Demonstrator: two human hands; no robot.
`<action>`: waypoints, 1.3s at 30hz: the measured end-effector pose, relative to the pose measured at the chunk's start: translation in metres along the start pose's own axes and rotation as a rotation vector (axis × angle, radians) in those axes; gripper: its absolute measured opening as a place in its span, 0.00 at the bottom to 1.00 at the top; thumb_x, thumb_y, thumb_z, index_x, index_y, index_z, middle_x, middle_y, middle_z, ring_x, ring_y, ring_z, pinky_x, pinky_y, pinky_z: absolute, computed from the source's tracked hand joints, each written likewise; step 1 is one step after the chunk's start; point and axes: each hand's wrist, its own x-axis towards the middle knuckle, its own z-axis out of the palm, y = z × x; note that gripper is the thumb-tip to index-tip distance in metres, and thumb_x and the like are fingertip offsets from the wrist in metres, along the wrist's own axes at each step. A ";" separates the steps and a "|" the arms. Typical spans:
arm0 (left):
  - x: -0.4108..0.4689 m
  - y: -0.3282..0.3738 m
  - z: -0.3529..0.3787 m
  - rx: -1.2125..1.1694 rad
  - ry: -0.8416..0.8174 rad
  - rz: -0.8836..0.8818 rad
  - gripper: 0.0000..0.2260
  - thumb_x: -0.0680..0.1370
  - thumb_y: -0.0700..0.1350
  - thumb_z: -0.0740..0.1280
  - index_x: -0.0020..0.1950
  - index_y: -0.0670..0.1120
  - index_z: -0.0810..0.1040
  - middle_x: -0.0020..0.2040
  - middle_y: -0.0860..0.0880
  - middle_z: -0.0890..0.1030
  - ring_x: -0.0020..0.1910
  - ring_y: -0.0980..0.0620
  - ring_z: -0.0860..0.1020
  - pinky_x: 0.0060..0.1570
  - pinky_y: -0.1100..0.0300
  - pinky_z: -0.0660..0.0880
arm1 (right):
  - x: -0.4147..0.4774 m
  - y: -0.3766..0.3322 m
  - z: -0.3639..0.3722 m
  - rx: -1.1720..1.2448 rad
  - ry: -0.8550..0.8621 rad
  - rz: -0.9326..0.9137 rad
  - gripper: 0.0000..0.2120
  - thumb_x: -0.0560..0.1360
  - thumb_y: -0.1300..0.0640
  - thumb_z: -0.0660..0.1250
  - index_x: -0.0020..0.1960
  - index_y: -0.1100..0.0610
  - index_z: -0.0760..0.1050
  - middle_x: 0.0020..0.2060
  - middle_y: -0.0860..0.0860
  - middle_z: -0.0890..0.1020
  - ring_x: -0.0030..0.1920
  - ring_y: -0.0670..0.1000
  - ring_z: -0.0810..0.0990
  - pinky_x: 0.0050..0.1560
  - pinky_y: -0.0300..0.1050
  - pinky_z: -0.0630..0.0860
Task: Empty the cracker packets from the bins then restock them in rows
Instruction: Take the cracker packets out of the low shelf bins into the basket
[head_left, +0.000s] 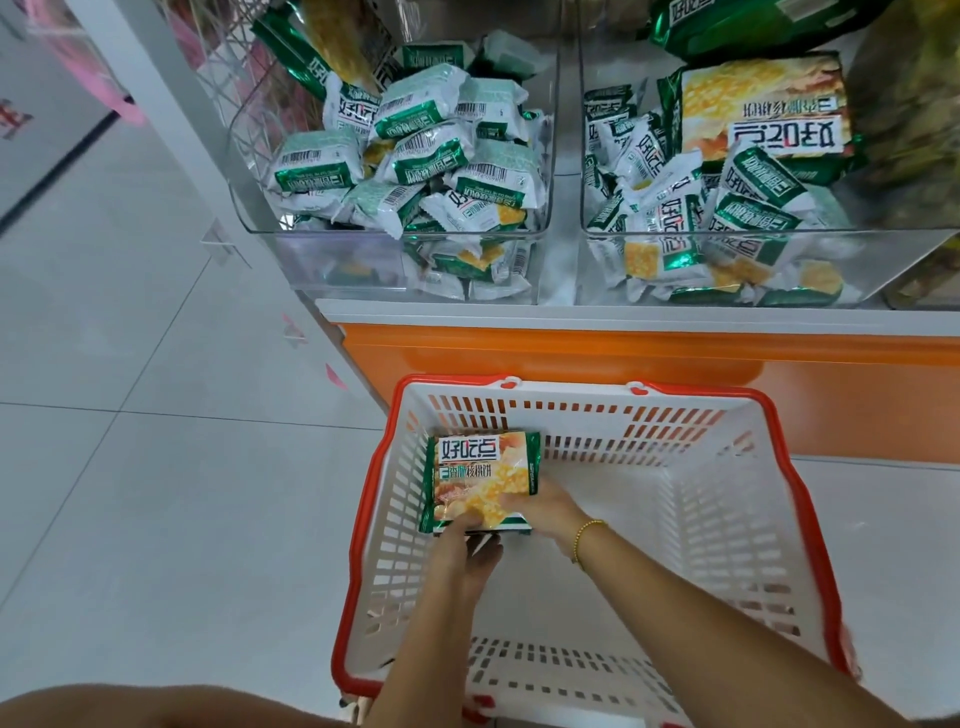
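Glossy flat cracker packet (483, 480) gripped by left hand (469, 548) and right hand (540, 508) fingers in slotted basket (727, 545).

glossy foil cracker packet (480, 480), clear plastic bins (395, 249); slotted plastic basket (727, 519)

Clear bins (337, 260) on white shelf (623, 313)

Two clear plastic bins side by side. The left bin (337, 265) is heaped with small packets (317, 166), white and green, all jumbled, some showing barcodes. The right bin (878, 249) has the same small ones in a messy pile, with a big bag (763, 104) lying flat on top at the back (print upside down). Another big pack (483, 478), green-edged with yellow crackers pictured, sits face up in the basket (727, 519), left hand (467, 545) and right hand (540, 506) gripping its near edge.
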 end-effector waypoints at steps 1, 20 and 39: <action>-0.002 0.003 0.000 0.007 -0.009 0.004 0.06 0.78 0.34 0.60 0.42 0.38 0.72 0.41 0.40 0.74 0.39 0.44 0.74 0.42 0.53 0.71 | 0.002 0.002 0.003 0.010 0.026 -0.001 0.08 0.74 0.56 0.70 0.52 0.48 0.78 0.56 0.52 0.82 0.55 0.53 0.81 0.61 0.52 0.76; -0.147 0.154 0.038 1.115 0.141 0.863 0.17 0.75 0.51 0.67 0.40 0.37 0.80 0.38 0.38 0.81 0.38 0.45 0.77 0.40 0.54 0.72 | -0.117 -0.146 -0.051 -0.824 0.209 -0.510 0.13 0.78 0.49 0.65 0.39 0.56 0.75 0.31 0.49 0.76 0.29 0.46 0.71 0.30 0.39 0.67; -0.180 0.350 0.194 0.731 0.267 1.170 0.09 0.77 0.40 0.63 0.37 0.42 0.68 0.32 0.46 0.69 0.30 0.49 0.68 0.28 0.58 0.66 | -0.130 -0.290 -0.129 -0.770 0.642 -1.043 0.09 0.79 0.56 0.64 0.58 0.54 0.78 0.57 0.49 0.78 0.55 0.47 0.73 0.49 0.33 0.63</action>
